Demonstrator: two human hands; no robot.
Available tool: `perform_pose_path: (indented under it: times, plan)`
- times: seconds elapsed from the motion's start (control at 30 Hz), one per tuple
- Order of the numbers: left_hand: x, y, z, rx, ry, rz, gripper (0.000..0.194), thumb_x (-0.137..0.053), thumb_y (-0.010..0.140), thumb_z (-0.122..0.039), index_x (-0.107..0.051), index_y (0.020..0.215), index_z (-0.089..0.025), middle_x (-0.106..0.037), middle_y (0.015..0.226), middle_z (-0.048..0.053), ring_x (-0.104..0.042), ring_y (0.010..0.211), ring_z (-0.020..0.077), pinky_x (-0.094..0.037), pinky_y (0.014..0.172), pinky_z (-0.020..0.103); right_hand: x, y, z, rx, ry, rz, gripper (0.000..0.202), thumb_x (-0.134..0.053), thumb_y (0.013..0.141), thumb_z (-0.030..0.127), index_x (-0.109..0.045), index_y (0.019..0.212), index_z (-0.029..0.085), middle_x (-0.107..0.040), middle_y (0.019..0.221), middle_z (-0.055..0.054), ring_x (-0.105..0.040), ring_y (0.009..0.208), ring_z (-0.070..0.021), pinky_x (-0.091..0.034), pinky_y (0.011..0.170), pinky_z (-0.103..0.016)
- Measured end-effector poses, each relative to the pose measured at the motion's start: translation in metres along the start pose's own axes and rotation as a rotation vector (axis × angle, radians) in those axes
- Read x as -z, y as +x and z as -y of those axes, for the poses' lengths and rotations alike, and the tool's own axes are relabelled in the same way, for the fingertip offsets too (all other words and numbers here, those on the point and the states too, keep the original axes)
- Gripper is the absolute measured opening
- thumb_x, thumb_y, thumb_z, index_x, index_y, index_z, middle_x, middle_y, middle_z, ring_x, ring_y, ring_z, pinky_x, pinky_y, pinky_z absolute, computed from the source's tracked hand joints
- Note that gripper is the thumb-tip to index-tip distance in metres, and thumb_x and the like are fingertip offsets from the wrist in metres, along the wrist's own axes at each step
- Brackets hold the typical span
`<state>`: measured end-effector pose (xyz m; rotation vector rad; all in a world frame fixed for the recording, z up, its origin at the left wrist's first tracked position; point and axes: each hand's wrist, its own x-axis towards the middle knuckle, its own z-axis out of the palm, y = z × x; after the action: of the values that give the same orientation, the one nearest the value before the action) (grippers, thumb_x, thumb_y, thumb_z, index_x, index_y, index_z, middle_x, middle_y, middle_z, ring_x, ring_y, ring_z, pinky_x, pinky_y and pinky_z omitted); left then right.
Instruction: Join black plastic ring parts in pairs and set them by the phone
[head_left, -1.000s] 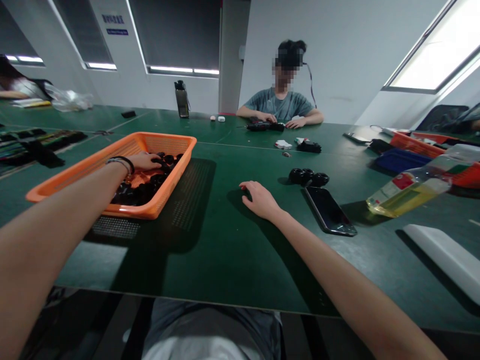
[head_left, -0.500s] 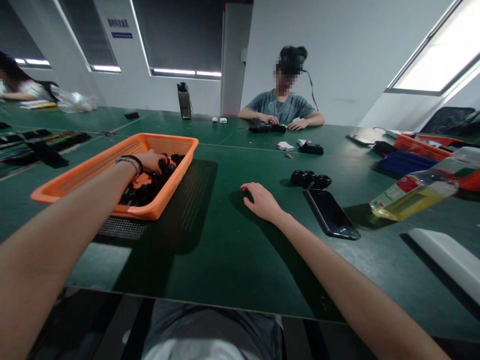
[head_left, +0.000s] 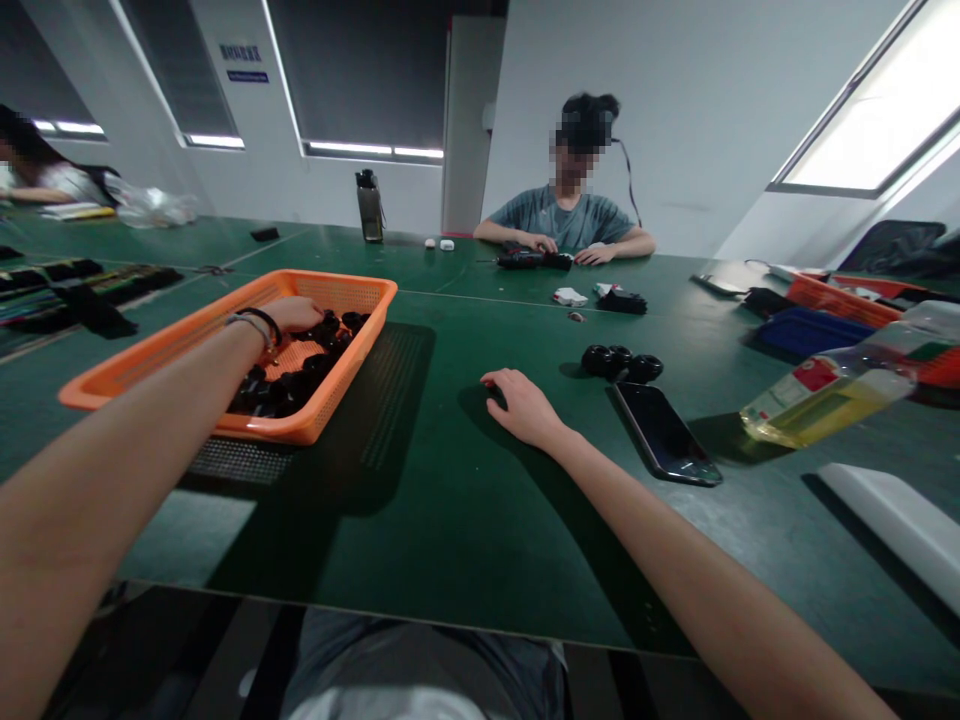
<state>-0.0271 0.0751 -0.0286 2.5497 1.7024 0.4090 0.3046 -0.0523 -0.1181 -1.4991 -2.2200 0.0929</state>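
With 12 o'clock taken as straight ahead, the basket (head_left: 285, 428) is set at 11 on the table (head_left: 442, 520), and black parts (head_left: 281, 390) are gathered along its 3 o'clock side. The left hand (head_left: 301, 313) is reached inside, at the far part of this pile; its fingertips are hidden, so how far it is opened and whether a part is gripped cannot be told. The right hand (head_left: 527, 408) is rested on the table at 1 o'clock, half open with its fingers loosely bent, and nothing is seen to be held by it. Between 1 and 2, round pieces (head_left: 621, 362) are clustered just beside the phone (head_left: 666, 432), which is laid screen up at 2. Farther out at 2, a bottle (head_left: 806, 402) partly filled with yellow liquid is seen, and a white block (head_left: 896, 525) is placed toward 3. A flask (head_left: 370, 210) is stood upright near 12.
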Motion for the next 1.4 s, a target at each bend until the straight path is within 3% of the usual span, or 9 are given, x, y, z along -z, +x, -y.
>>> perform_pose_path:
  times: [0.17, 0.37, 0.47, 0.63, 0.73, 0.87, 1.0, 1.27, 1.4]
  plan:
    - [0.017, -0.002, -0.030, 0.074, -0.014, 0.029, 0.037, -0.038, 0.083, -0.026, -0.055, 0.106, -0.001, -0.064, 0.093, 0.006, -0.050, 0.080, 0.0142, -0.042, 0.075, 0.026, -0.001, 0.001, 0.000, 0.007, -0.021, -0.010, 0.026, -0.051, 0.077, 0.014, -0.058, 0.102, 0.014, -0.062, 0.099, -0.010, -0.056, 0.096, -0.0227, -0.046, 0.088, -0.041]
    - [0.034, -0.008, -0.080, 0.051, -0.206, -0.157, 0.038, -0.045, 0.082, -0.025, -0.055, 0.110, -0.001, -0.061, 0.108, 0.011, -0.051, 0.086, 0.0144, -0.041, 0.084, 0.029, 0.000, 0.002, -0.003, 0.001, 0.055, -0.014, 0.022, -0.050, 0.078, 0.014, -0.060, 0.097, 0.015, -0.063, 0.100, -0.010, -0.057, 0.096, -0.0209, -0.046, 0.088, -0.041]
    - [0.026, -0.015, -0.112, -0.095, -0.337, -0.146, 0.032, -0.051, 0.078, -0.022, -0.058, 0.105, -0.006, -0.062, 0.098, 0.008, -0.055, 0.081, 0.0134, -0.043, 0.079, 0.027, 0.000, 0.004, -0.006, -0.044, 0.143, -0.040, 0.019, -0.051, 0.076, 0.012, -0.060, 0.092, 0.017, -0.064, 0.097, -0.008, -0.058, 0.095, -0.0202, -0.045, 0.087, -0.040]
    - [-0.004, -0.043, -0.170, -0.456, -0.183, -0.037, 0.022, -0.060, 0.075, -0.027, -0.061, 0.093, -0.016, -0.059, 0.082, 0.002, -0.055, 0.076, 0.0153, -0.044, 0.071, 0.027, 0.001, 0.008, -0.015, -0.202, 0.418, -0.053, 0.016, -0.048, 0.078, 0.013, -0.060, 0.087, 0.017, -0.068, 0.086, -0.004, -0.062, 0.083, -0.0160, -0.047, 0.082, -0.034]
    - [-0.027, -0.058, -0.191, -0.622, -0.086, 0.093, 0.016, -0.057, 0.079, -0.023, -0.059, 0.094, -0.018, -0.057, 0.088, 0.003, -0.056, 0.077, 0.0153, -0.043, 0.070, 0.026, 0.000, 0.008, -0.017, -0.229, 0.465, -0.080, 0.014, -0.049, 0.076, 0.014, -0.060, 0.083, 0.018, -0.068, 0.083, -0.002, -0.062, 0.080, -0.0153, -0.047, 0.080, -0.032]
    - [-0.055, -0.063, -0.195, -0.786, 0.133, 0.148, 0.017, -0.059, 0.078, -0.020, -0.057, 0.095, -0.016, -0.059, 0.096, 0.007, -0.055, 0.089, 0.0194, -0.042, 0.077, 0.029, 0.000, 0.008, -0.016, -0.221, 0.455, -0.099, 0.015, -0.048, 0.075, 0.013, -0.061, 0.081, 0.018, -0.068, 0.081, -0.001, -0.062, 0.078, -0.0146, -0.047, 0.078, -0.031]
    - [-0.063, -0.064, -0.192, -0.808, 0.242, 0.112, 0.023, -0.059, 0.079, -0.021, -0.056, 0.101, -0.016, -0.061, 0.101, 0.009, -0.055, 0.092, 0.0222, -0.041, 0.078, 0.032, 0.000, 0.008, -0.015, -0.216, 0.448, -0.096, 0.017, -0.048, 0.075, 0.013, -0.061, 0.082, 0.018, -0.068, 0.082, -0.002, -0.062, 0.079, -0.0148, -0.046, 0.079, -0.031]
    - [-0.027, -0.074, -0.196, -0.781, 0.280, 0.048, 0.024, -0.055, 0.081, -0.030, -0.057, 0.102, -0.018, -0.061, 0.096, 0.009, -0.057, 0.087, 0.0222, -0.042, 0.075, 0.033, -0.002, 0.007, -0.018, -0.196, 0.446, -0.091, 0.015, -0.048, 0.075, 0.015, -0.061, 0.081, 0.019, -0.068, 0.083, -0.002, -0.062, 0.079, -0.0153, -0.047, 0.078, -0.032]
    - [0.005, -0.064, -0.173, -0.586, 0.297, 0.006, 0.026, -0.047, 0.083, -0.035, -0.060, 0.101, -0.020, -0.061, 0.097, 0.007, -0.057, 0.088, 0.0214, -0.042, 0.072, 0.030, -0.003, 0.007, -0.018, -0.199, 0.465, -0.080, 0.016, -0.047, 0.077, 0.014, -0.061, 0.083, 0.019, -0.067, 0.081, -0.001, -0.063, 0.078, -0.0147, -0.047, 0.079, -0.032]
